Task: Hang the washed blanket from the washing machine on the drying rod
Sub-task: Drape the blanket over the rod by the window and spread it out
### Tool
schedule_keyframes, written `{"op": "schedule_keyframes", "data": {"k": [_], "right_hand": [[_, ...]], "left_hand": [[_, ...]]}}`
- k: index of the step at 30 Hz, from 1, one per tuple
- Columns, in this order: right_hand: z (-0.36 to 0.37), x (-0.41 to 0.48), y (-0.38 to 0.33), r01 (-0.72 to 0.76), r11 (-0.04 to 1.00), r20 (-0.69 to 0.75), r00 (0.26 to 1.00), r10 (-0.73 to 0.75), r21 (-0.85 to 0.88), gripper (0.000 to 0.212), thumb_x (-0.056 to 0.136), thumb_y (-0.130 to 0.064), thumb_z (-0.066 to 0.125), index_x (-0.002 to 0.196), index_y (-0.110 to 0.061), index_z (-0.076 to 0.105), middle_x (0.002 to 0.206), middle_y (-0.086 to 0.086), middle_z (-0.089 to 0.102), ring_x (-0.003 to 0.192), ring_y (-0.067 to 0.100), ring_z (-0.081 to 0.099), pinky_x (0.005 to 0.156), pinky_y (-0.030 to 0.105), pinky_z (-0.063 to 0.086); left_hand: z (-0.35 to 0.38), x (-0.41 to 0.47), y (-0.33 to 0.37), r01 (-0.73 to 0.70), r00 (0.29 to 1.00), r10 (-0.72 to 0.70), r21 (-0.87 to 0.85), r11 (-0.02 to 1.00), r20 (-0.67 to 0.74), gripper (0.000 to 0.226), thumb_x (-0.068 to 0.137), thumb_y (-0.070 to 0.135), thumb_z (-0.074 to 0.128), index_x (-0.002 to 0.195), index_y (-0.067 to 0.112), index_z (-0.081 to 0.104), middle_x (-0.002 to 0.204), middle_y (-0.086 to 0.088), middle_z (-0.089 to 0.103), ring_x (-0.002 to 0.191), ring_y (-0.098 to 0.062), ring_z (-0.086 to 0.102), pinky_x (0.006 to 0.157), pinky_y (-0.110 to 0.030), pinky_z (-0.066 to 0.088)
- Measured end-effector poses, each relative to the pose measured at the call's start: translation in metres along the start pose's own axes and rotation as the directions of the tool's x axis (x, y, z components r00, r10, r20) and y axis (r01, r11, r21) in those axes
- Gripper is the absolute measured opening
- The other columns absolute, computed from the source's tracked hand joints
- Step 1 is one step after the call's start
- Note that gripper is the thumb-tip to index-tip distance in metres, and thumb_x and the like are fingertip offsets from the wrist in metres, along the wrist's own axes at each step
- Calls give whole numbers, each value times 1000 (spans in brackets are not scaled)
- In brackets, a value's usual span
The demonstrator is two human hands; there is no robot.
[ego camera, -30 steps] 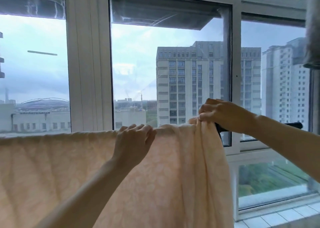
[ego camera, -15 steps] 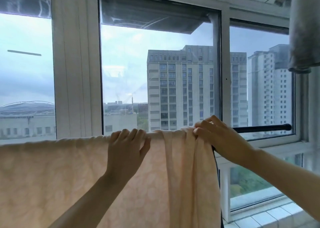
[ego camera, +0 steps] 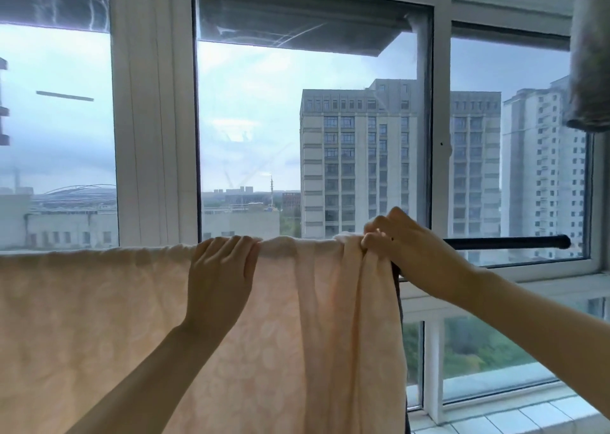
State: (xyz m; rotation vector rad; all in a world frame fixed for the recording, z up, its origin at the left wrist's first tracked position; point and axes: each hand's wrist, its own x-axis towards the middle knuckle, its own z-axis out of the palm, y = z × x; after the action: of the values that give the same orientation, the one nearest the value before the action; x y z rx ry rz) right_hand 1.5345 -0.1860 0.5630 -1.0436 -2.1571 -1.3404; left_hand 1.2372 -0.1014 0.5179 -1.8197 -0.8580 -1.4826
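Note:
A pale peach blanket with a faint pattern hangs over the dark drying rod, filling the lower left of the view. Only the rod's right end shows bare; the rest is hidden under the cloth. My left hand lies over the top fold of the blanket, fingers curled over the rod. My right hand pinches the bunched right edge of the blanket at the rod. That edge falls in vertical folds below my hand.
Large white-framed windows stand just behind the rod, with tall buildings outside. A grey cloth hangs at the top right. A white tiled sill runs along the bottom right.
My right hand has shifted slightly along the rod with the bunched blanket edge, and my view has turned a little. My left hand keeps its place on the top fold.

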Motion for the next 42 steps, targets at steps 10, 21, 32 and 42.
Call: {"op": "schedule_keyframes", "data": {"k": [10, 21, 32, 42], "right_hand": [[-31, -10, 73, 161, 966, -132, 973, -190, -204, 39, 61, 3, 79, 92, -11, 59, 80, 9, 56, 73, 25, 52, 55, 35, 47], [-24, -62, 43, 321, 947, -73, 944, -321, -11, 34, 81, 8, 54, 108, -12, 57, 101, 7, 59, 86, 21, 51, 71, 35, 53], [-15, -35, 68, -282, 813, 392, 917, 72, 509, 42, 95, -11, 54, 136, -17, 49, 128, 3, 60, 115, 20, 58, 100, 32, 46], [-11, -15, 55, -442, 647, 306, 897, 319, 621, 32, 90, 8, 37, 84, -18, 55, 72, -1, 57, 65, 13, 55, 60, 24, 46]], "left_hand": [[-12, 9, 46, 280, 955, -288, 101, 955, 75, 29, 101, 22, 43, 86, 11, 65, 76, -4, 68, 71, -23, 62, 81, -39, 45], [2, 25, 134, 244, 902, -257, 81, 966, 348, 37, 96, 46, 47, 121, 25, 64, 122, 9, 61, 118, -19, 50, 104, -52, 34], [1, 22, 119, 127, 972, -133, 47, 991, 194, 25, 82, 16, 74, 107, 18, 73, 98, 6, 70, 91, -19, 60, 80, -42, 52], [-4, 14, 103, 82, 992, -64, -174, 981, 107, 18, 82, 19, 71, 97, 12, 76, 93, 1, 73, 86, -12, 67, 78, -28, 56]]}}
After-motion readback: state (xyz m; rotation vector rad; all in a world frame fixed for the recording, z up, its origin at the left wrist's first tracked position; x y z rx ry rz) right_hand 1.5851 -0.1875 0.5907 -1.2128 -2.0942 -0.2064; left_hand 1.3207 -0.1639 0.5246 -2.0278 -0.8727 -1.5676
